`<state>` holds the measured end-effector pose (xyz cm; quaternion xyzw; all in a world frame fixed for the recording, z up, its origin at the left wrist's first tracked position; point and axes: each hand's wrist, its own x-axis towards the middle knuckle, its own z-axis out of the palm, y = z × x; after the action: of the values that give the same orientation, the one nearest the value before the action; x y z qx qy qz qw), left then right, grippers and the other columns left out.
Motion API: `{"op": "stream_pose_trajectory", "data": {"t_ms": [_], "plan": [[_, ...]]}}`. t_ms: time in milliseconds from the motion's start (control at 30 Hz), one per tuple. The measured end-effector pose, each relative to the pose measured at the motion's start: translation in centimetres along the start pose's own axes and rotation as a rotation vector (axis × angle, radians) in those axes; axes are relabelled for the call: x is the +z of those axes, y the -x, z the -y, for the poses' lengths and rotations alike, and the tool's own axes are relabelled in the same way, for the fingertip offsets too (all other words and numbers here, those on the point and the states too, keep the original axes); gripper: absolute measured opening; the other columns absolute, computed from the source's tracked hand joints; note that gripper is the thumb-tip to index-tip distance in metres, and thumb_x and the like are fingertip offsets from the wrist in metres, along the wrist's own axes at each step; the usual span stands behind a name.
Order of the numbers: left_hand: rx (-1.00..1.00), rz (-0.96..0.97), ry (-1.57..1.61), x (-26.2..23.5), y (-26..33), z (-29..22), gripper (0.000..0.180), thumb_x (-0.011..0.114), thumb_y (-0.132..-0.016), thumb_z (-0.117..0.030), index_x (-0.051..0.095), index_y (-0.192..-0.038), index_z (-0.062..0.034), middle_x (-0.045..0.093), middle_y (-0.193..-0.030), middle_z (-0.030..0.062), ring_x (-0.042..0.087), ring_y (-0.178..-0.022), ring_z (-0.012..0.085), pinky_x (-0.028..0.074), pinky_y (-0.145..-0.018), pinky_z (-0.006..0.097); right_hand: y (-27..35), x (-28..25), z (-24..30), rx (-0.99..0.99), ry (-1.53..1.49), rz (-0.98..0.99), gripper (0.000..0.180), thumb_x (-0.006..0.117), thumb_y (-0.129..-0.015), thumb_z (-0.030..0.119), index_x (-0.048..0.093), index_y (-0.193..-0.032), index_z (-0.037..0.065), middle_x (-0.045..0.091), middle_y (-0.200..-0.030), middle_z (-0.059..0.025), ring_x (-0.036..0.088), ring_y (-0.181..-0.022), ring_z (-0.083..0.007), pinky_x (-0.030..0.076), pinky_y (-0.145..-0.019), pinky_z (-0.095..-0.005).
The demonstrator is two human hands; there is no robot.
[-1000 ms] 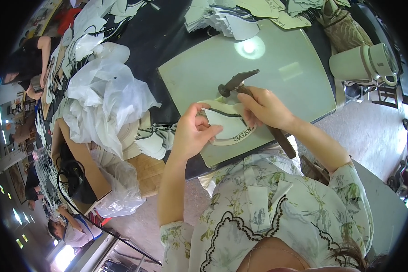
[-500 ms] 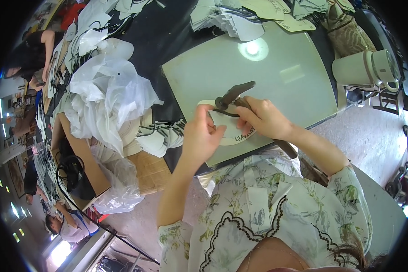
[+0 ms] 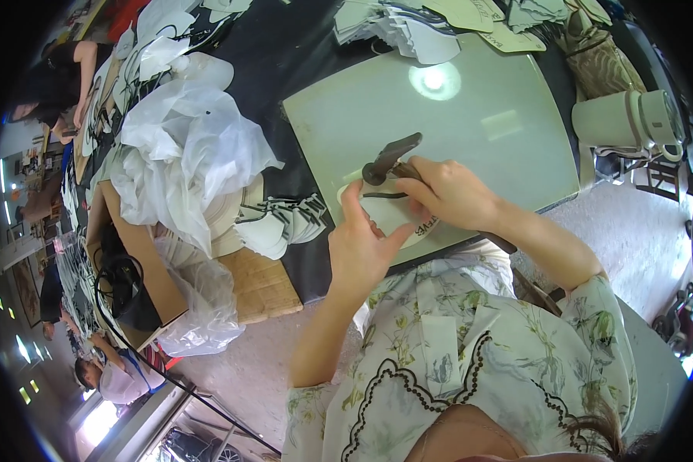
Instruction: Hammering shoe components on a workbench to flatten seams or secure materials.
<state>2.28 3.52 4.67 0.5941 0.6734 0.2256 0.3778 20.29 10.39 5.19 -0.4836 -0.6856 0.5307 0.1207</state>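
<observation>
My right hand (image 3: 454, 192) is closed round a hammer (image 3: 393, 157) with a dark metal head. The hammer's handle comes out below my palm toward the board's near edge. Under my hands lies a flat, pale, rounded piece (image 3: 389, 212) with dark handwriting near one edge. Across its upper part runs a narrow dark strip (image 3: 385, 195), which ends near my right fingertips. My left hand (image 3: 358, 246) rests at the left of this piece, index finger and thumb spread apart and touching it. Its other fingers are partly hidden.
A pale smooth board (image 3: 470, 108) covers the dark table. Stacked pale pieces with dark strips (image 3: 277, 225) lie left of it, beside crumpled plastic (image 3: 192, 146) and a cardboard box (image 3: 142, 262). More pieces (image 3: 416, 35) lie behind. A large cream mug (image 3: 612, 121) stands right; people work far left.
My left thumb and index finger have spread wider, and the left hand sits lower on the pale piece. The hammer head has shifted slightly in my right hand. The whole view has shifted a little.
</observation>
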Motion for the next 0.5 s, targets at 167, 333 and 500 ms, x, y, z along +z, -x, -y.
{"op": "stream_pose_trajectory", "data": {"t_ms": [167, 333, 500], "plan": [[-0.007, 0.068, -0.156, 0.1, -0.2, -0.6, 0.091, 0.082, -0.073, -0.034, 0.03, -0.138, 0.0013, 0.069, -0.091, 0.0199, 0.069, -0.076, 0.038, 0.053, -0.062, 0.042, 0.1, 0.0, 0.2, 0.016, 0.072, 0.013, 0.028, 0.05, -0.099, 0.026, 0.058, -0.093, 0.0, 0.067, -0.068, -0.0103, 0.067, -0.062, -0.0267, 0.052, -0.061, -0.0373], [-0.013, 0.088, -0.209, 0.1, -0.2, -0.4, 0.09, 0.083, -0.072, -0.035, 0.032, -0.136, 0.0014, 0.068, -0.09, 0.0186, 0.068, -0.075, 0.0384, 0.053, -0.062, 0.042, 2.1, -1.2, 1.1, 0.076, -0.248, -0.011, 0.023, 0.051, -0.1, 0.018, 0.055, -0.096, -0.005, 0.071, -0.08, -0.0147, 0.072, -0.072, -0.0226, 0.054, -0.064, -0.0345], [0.131, -0.012, -0.303, 0.0, -0.6, 0.0, 0.071, 0.083, -0.071, -0.033, 0.047, -0.124, -0.0024, 0.064, -0.091, 0.0103, 0.065, -0.085, 0.0349, 0.051, -0.066, 0.041, 1.8, -0.3, -0.5, 0.018, -0.097, -0.043, 0.023, 0.051, -0.101, 0.017, 0.055, -0.095, -0.005, 0.071, -0.08, -0.0141, 0.071, -0.072, -0.0209, 0.055, -0.066, -0.0335]]}}
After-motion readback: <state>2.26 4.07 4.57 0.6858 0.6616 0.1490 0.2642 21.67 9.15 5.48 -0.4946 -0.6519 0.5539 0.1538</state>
